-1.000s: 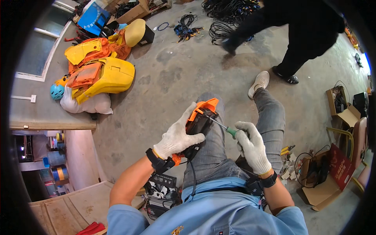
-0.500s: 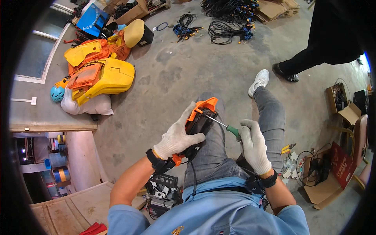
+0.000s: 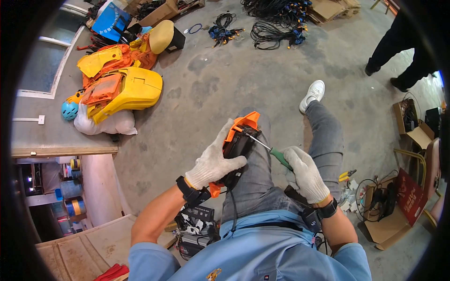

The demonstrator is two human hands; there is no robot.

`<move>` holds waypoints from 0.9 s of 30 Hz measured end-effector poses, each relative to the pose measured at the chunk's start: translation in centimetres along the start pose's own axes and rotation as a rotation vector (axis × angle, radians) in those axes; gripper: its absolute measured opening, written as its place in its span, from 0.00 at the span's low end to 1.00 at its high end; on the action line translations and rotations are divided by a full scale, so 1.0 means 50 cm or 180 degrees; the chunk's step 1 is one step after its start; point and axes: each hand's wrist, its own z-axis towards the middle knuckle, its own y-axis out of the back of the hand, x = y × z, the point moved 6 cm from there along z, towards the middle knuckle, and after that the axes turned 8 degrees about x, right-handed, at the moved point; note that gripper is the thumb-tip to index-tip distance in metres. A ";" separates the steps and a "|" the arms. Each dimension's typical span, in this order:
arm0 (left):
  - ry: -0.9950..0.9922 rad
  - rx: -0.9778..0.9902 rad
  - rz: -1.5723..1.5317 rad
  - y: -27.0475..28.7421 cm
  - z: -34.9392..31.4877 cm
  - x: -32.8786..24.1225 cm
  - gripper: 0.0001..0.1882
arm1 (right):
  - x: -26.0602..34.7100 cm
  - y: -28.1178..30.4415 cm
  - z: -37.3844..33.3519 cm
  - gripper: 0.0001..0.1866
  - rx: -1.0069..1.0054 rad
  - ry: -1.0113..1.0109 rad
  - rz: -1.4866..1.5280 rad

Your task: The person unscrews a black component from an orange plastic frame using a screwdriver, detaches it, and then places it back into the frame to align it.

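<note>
A black and orange casing with a dark cable hanging from its lower end rests tilted against my thigh. My gloved left hand is closed around its left side, thumb across the black body and fingers up along the orange end. In my gloved right hand is a screwdriver with a green handle. Its metal shaft slants up and left, and the tip meets the casing just below the orange end. Whether the tip sits in a screw is too small to tell.
Yellow and orange plastic shells are piled at the far left. Bundled black cables lie on the floor ahead. Below my left arm are black battery-like boxes. An open carton and yellow-handled pliers lie right. Another person stands far right.
My right hand has shifted its grip, its fingers now bent over the end of the screwdriver handle. The other person has stepped away to the right. My left hand keeps its hold.
</note>
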 end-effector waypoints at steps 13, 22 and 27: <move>-0.0020 0.0099 -0.0150 0.000 0.015 0.019 0.65 | 0.054 -0.034 -0.026 0.20 -0.0924 0.2438 -0.4337; -0.0328 -0.0003 -0.0033 -0.002 0.013 0.010 0.64 | -0.005 0.012 0.017 0.19 0.0506 -0.0746 -0.0167; -0.0168 0.0197 -0.0158 0.003 0.018 0.017 0.64 | 0.055 -0.007 -0.003 0.17 -0.0366 0.0508 -0.1866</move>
